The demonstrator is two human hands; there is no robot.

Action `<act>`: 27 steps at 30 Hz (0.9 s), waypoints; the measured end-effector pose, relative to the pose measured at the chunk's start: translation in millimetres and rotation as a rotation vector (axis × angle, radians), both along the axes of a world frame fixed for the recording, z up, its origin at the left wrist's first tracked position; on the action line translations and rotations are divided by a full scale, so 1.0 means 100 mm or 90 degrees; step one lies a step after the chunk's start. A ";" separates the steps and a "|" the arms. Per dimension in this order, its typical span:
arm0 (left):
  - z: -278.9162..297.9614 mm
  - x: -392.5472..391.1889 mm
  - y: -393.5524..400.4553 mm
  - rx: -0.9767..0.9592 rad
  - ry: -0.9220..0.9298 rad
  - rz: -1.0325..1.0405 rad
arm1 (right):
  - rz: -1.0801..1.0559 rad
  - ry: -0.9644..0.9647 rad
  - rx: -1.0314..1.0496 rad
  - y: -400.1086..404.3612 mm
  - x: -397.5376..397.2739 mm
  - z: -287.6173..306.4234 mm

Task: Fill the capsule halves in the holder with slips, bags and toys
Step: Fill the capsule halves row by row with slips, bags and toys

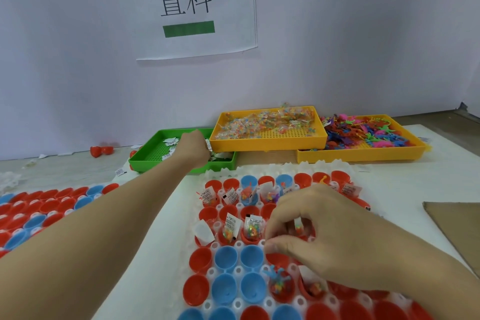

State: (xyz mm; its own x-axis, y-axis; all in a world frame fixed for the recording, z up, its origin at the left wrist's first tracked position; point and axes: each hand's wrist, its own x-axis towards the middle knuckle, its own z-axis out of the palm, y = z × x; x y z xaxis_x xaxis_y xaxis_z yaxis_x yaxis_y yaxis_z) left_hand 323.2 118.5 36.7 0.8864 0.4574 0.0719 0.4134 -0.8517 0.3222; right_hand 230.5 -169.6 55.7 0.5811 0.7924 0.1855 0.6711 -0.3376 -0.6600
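Head view, slips (168, 141) apparently under left fingers (201, 147)

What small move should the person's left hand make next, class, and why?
Probably lift a slip from the green tray and carry it to an empty capsule half: the left hand rests among the slips, and several halves hold nothing.

A big pale wall (363, 34) stands behind the table. A white paper sign (187, 8) with black writing and green bars hangs on it. A brown cardboard piece (457, 228) lies flat on the white table top (145, 254).
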 end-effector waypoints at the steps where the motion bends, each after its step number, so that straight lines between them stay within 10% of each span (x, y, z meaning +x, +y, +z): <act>1: -0.03 0.00 0.01 0.004 -0.012 -0.011 | -0.003 -0.002 0.003 0.01 0.01 -0.03; 19: 0.25 -1.22 -0.70 -0.340 -0.478 -0.019 | -0.170 -0.034 0.176 -0.01 -0.02 0.04; 27: 0.08 -1.78 -1.15 -0.190 -0.534 -0.247 | -0.157 0.138 0.199 0.12 -0.19 0.10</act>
